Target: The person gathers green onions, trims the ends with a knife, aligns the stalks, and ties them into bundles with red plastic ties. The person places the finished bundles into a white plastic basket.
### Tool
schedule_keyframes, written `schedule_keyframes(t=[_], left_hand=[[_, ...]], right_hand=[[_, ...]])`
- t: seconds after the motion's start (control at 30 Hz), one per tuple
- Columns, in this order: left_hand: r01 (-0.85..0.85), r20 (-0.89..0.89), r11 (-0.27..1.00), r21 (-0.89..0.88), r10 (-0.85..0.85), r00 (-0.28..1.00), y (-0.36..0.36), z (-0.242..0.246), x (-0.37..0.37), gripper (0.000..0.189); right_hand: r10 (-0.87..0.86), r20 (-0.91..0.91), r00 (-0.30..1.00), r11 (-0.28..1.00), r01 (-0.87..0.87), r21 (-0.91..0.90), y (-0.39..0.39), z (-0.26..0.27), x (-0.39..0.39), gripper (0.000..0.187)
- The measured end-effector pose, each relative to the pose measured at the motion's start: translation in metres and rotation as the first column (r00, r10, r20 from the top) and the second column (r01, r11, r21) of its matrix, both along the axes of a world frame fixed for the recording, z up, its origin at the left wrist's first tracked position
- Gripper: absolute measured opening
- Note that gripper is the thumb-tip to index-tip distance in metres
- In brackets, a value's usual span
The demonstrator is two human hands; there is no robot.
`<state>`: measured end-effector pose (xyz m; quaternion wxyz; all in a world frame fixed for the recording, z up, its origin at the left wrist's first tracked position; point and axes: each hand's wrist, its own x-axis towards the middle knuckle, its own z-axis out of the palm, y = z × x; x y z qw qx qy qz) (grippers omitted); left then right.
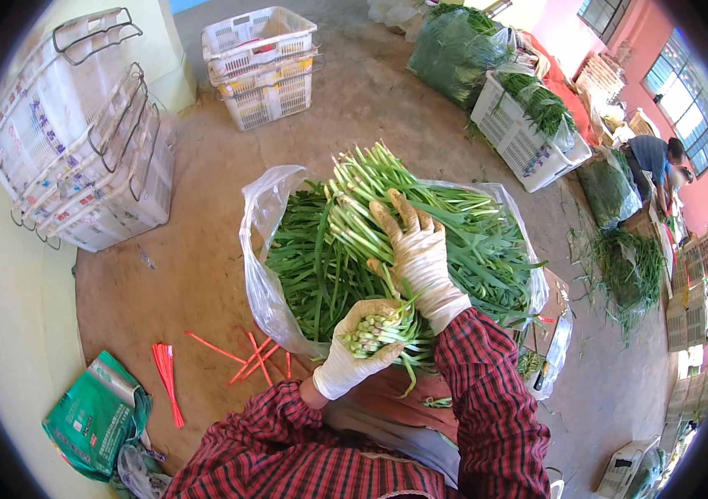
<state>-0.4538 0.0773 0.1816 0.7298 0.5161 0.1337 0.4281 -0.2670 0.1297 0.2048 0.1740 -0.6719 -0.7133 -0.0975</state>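
Observation:
Below the centre, my left hand, in a soiled white glove, is closed around a bunch of green leafy stalks, its pale cut ends facing up. My right hand, gloved too, lies with spread fingers on the loose stalks heaped in front of me. Its thumb is partly hidden, and whether it grips any stalks I cannot tell. This heap of long green leaves fills a clear plastic bag, which is open at the top.
Red ties lie on the floor at left, near a green printed bag. A knife rests at right on plastic. Stacked white crates stand left, others behind. A crate of greens is back right; a person bends beyond.

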Motion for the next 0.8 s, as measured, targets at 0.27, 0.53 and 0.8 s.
schedule_keyframes(t=[0.27,0.53,0.8], left_hand=[[0.048,0.100,0.999,-0.006,-0.047,0.994,0.004,0.012,0.005,0.038],[-0.077,0.204,0.974,0.215,0.033,0.978,0.023,0.082,-0.027,0.043],[-0.308,0.237,0.878,0.365,0.232,0.943,0.080,0.236,-0.107,0.033]], right_hand=[[-0.166,0.028,0.986,0.957,0.167,-0.238,-0.002,0.006,0.008,0.108],[-0.184,-0.089,0.979,0.950,0.153,-0.273,0.019,0.010,0.021,0.104],[-0.152,-0.021,0.988,0.984,0.150,-0.095,0.005,-0.011,0.021,0.090]])
